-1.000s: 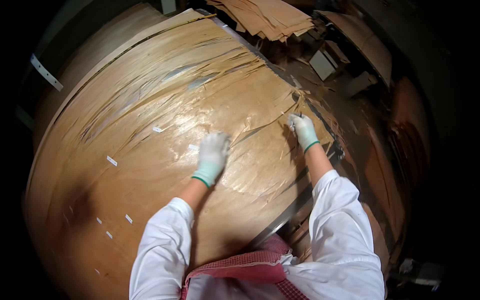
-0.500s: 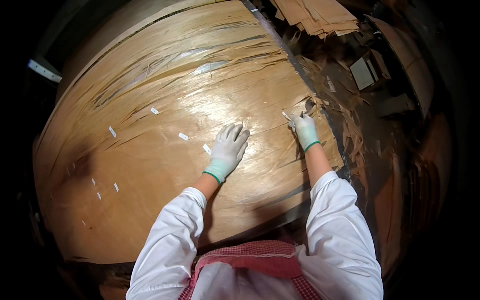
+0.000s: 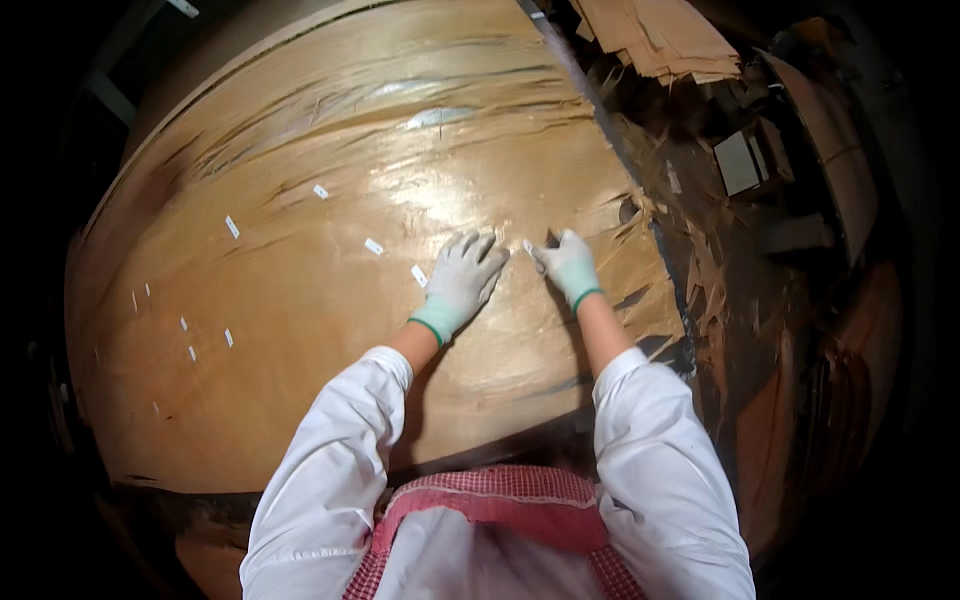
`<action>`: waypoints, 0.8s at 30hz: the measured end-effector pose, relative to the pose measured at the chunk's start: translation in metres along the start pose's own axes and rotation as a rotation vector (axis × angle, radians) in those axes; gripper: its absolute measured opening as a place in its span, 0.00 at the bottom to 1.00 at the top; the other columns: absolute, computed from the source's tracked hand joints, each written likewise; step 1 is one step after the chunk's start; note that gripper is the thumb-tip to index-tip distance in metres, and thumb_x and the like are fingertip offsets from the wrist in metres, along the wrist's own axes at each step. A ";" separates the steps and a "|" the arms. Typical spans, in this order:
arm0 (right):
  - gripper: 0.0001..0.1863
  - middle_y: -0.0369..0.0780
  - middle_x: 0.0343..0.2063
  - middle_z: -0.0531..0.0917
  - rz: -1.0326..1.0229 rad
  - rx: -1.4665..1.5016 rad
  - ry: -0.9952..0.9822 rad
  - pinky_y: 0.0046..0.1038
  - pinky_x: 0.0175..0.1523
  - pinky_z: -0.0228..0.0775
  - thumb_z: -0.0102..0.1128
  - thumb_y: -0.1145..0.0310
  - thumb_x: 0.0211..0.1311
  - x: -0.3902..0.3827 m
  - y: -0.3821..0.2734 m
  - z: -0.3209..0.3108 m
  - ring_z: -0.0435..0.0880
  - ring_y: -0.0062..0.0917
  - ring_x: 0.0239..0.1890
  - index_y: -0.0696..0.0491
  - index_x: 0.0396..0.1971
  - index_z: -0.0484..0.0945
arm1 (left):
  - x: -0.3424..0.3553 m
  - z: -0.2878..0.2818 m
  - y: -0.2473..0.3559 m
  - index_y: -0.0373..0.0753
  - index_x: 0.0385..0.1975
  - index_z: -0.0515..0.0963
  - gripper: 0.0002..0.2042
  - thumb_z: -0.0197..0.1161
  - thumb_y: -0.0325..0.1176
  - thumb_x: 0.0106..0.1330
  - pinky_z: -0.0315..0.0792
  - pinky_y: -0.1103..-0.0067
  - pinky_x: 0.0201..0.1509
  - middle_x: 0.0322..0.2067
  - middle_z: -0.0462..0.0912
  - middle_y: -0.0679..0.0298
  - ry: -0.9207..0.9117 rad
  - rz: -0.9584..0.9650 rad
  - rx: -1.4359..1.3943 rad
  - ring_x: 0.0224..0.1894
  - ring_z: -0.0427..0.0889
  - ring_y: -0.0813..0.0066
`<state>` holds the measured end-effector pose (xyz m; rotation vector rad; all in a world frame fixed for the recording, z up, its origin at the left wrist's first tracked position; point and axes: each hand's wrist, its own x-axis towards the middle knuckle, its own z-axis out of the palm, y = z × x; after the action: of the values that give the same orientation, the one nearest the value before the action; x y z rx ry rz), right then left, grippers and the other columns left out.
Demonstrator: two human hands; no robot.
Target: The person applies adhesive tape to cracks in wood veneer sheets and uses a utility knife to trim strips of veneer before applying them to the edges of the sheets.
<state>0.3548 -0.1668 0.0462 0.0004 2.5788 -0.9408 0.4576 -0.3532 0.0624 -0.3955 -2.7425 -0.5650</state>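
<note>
A large sheet of light brown wood veneer [image 3: 300, 400] with cracks and torn gaps lies spread in front of me. My left hand [image 3: 463, 278], in a whitish glove with a green cuff, rests flat on it with the fingers slightly apart. Just to its right, my right hand [image 3: 568, 265], gloved alike, is closed in a pinch low over the sheet. A small white strip [image 3: 528, 247] sticks out at its fingertips. Beside those fingers is a narrow dark shape that I cannot make out. Close to my left wrist lies a white slip [image 3: 418, 275] with a dark mark.
More white slips [image 3: 373, 246] are scattered over the sheet's left half. Near its ragged right edge is a dark hole [image 3: 628, 210]. Beyond that edge lie torn veneer scraps [image 3: 705, 270], a stack of veneer sheets [image 3: 655, 40] and a box with a pale face [image 3: 738, 163].
My right hand has moved left, from near the sheet's right edge to beside my left hand, with the white strip at its fingertips. My left hand stays on the sheet. The view has shifted slightly.
</note>
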 end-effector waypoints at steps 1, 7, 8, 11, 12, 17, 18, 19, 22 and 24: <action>0.33 0.54 0.37 0.82 -0.020 -0.116 -0.001 0.40 0.44 0.74 0.66 0.44 0.52 0.005 -0.004 -0.003 0.82 0.46 0.40 0.63 0.40 0.77 | 0.005 0.002 -0.002 0.44 0.51 0.74 0.15 0.56 0.34 0.64 0.60 0.61 0.64 0.55 0.73 0.56 -0.046 -0.026 0.033 0.59 0.68 0.56; 0.30 0.55 0.36 0.83 0.096 -0.303 0.009 0.41 0.47 0.73 0.61 0.43 0.52 -0.006 -0.024 -0.021 0.82 0.48 0.41 0.61 0.31 0.83 | 0.028 0.037 0.031 0.39 0.56 0.70 0.19 0.47 0.29 0.65 0.54 0.69 0.70 0.60 0.70 0.58 -0.157 -0.025 0.082 0.65 0.65 0.63; 0.30 0.55 0.36 0.83 0.094 -0.303 0.012 0.41 0.47 0.73 0.61 0.43 0.52 -0.007 -0.022 -0.022 0.82 0.48 0.41 0.61 0.31 0.83 | 0.029 0.040 0.031 0.39 0.56 0.70 0.19 0.47 0.29 0.65 0.54 0.69 0.70 0.60 0.70 0.58 -0.155 -0.024 0.082 0.65 0.65 0.63; 0.28 0.55 0.40 0.82 -0.030 -0.244 -0.009 0.39 0.49 0.72 0.60 0.45 0.54 -0.020 -0.013 -0.024 0.81 0.46 0.45 0.59 0.37 0.81 | 0.035 0.035 0.033 0.36 0.48 0.74 0.15 0.50 0.25 0.62 0.61 0.67 0.65 0.52 0.74 0.53 -0.179 -0.075 -0.009 0.59 0.70 0.57; 0.27 0.54 0.41 0.82 -0.126 -0.295 0.031 0.39 0.49 0.71 0.59 0.47 0.55 -0.030 -0.011 -0.020 0.80 0.45 0.46 0.58 0.40 0.81 | 0.040 0.026 0.036 0.36 0.46 0.75 0.14 0.50 0.25 0.61 0.63 0.67 0.63 0.50 0.75 0.52 -0.313 -0.208 -0.107 0.56 0.72 0.57; 0.11 0.47 0.36 0.83 -0.359 -0.630 -0.140 0.40 0.44 0.72 0.59 0.62 0.58 -0.043 -0.046 -0.059 0.81 0.45 0.40 0.52 0.36 0.79 | 0.029 0.044 0.062 0.37 0.37 0.81 0.12 0.50 0.33 0.63 0.69 0.62 0.57 0.38 0.82 0.51 -0.227 -0.127 0.217 0.45 0.79 0.54; 0.10 0.50 0.35 0.81 -0.469 -0.728 -0.084 0.42 0.44 0.71 0.59 0.64 0.57 -0.038 -0.059 -0.049 0.79 0.48 0.39 0.53 0.35 0.78 | 0.029 0.074 0.049 0.38 0.40 0.81 0.14 0.48 0.34 0.64 0.58 0.58 0.68 0.43 0.82 0.53 -0.277 -0.114 0.461 0.50 0.77 0.53; 0.09 0.51 0.34 0.81 -0.535 -0.665 -0.051 0.43 0.43 0.71 0.60 0.66 0.55 -0.015 -0.029 -0.053 0.79 0.48 0.39 0.53 0.35 0.78 | 0.033 0.061 0.057 0.38 0.47 0.79 0.17 0.46 0.36 0.67 0.47 0.53 0.73 0.53 0.77 0.54 -0.303 -0.070 0.489 0.59 0.72 0.54; 0.10 0.51 0.33 0.81 -0.513 -0.727 -0.050 0.43 0.43 0.70 0.62 0.71 0.51 0.009 0.004 -0.044 0.77 0.51 0.39 0.56 0.34 0.77 | 0.037 0.048 0.064 0.39 0.65 0.63 0.25 0.44 0.41 0.70 0.38 0.51 0.74 0.68 0.60 0.57 -0.546 -0.093 0.562 0.71 0.56 0.55; 0.06 0.47 0.26 0.81 -0.789 -0.707 0.183 0.36 0.35 0.71 0.62 0.73 0.54 0.043 0.037 -0.065 0.79 0.42 0.28 0.56 0.31 0.76 | 0.041 0.031 0.065 0.39 0.65 0.65 0.25 0.45 0.42 0.69 0.39 0.52 0.74 0.68 0.60 0.58 -0.556 -0.119 0.603 0.71 0.55 0.54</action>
<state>0.2970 -0.1037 0.0529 -1.2323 2.9663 -0.1686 0.4342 -0.2746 0.0716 -0.2621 -3.2768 0.4273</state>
